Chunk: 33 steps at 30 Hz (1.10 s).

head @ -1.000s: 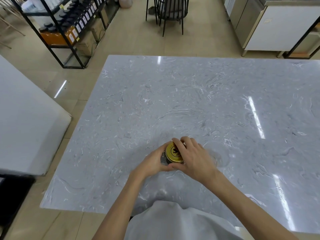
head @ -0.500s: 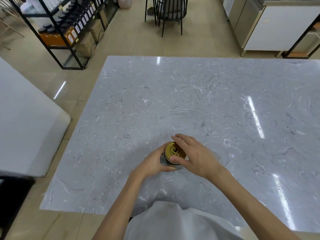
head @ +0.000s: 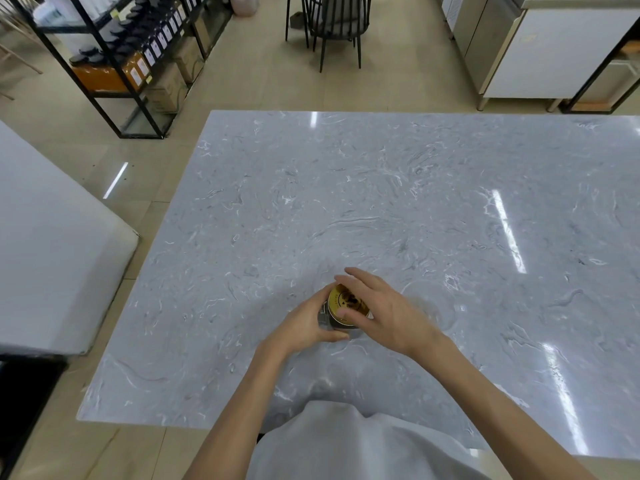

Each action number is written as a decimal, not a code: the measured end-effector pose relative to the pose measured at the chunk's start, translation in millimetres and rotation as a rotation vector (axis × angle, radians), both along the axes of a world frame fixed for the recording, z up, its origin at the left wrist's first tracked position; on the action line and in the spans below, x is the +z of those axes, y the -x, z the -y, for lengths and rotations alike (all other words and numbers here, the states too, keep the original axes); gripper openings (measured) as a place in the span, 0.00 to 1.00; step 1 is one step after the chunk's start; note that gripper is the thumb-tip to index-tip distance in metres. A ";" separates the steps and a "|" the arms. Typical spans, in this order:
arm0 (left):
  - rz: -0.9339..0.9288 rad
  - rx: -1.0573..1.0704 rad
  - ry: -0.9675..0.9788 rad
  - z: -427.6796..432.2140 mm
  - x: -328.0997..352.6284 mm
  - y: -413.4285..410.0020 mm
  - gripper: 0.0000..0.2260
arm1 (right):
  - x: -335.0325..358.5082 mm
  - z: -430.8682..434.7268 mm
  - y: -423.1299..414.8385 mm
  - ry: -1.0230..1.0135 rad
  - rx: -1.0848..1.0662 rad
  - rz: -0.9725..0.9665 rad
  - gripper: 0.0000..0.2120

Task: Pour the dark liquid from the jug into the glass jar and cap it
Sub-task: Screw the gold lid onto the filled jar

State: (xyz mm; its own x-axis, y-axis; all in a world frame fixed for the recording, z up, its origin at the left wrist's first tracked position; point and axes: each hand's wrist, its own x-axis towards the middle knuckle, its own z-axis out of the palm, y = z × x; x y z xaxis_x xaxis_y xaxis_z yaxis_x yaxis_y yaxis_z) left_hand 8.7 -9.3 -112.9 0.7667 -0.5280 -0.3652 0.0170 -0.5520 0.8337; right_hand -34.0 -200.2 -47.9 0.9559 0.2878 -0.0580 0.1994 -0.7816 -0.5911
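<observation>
A small glass jar (head: 324, 319) stands on the grey marble table (head: 381, 202) near its front edge, with a gold lid (head: 345, 300) sitting on top. My left hand (head: 300, 328) wraps around the jar's body from the left. Over the lid's right side is my right hand (head: 388, 313), its fingers stretched out and spread, with the thumb resting at the lid's near edge. What the jar holds is hidden by the lid and my hands. No jug is in view.
A second white table (head: 52, 244) stands to the left across a strip of floor. Beyond the table are a black shelf rack (head: 131, 46) with dark bottles, a black chair (head: 332, 22) and a white cabinet (head: 554, 53).
My right hand's fingers have uncurled from around the gold lid and now stretch out over it. The left hand and the jar have stayed in place.
</observation>
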 end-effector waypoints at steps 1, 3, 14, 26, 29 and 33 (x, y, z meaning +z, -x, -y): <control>-0.008 0.004 0.003 -0.3 0.2 0.1 0.39 | -0.5 -2.0 1.5 -0.007 0.015 -0.007 0.27; -0.015 0.008 0.008 -0.3 0.8 0.4 0.39 | -2.2 -4.7 4.0 0.010 -0.006 -0.003 0.26; -0.005 -0.007 0.006 0.7 -0.9 -0.7 0.41 | -0.7 -4.0 4.2 0.033 -0.098 -0.007 0.23; 0.001 -0.005 0.034 0.1 -3.1 -0.6 0.38 | 4.0 -7.5 3.9 0.007 -0.060 -0.031 0.24; -0.007 0.002 0.046 -0.4 -2.6 -0.6 0.36 | 3.7 -11.7 6.5 0.016 -0.031 -0.011 0.23; 0.002 -0.006 0.043 0.3 -1.7 -0.3 0.38 | 2.9 -9.0 5.8 0.035 -0.063 0.008 0.23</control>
State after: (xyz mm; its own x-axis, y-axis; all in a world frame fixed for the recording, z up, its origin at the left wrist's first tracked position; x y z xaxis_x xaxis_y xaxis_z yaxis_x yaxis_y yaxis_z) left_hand 9.0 -9.6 -114.5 0.7639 -0.5481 -0.3408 0.0122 -0.5156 0.8567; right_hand -39.8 -191.2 -45.1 0.9726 0.2250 -0.0592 0.1538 -0.8127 -0.5620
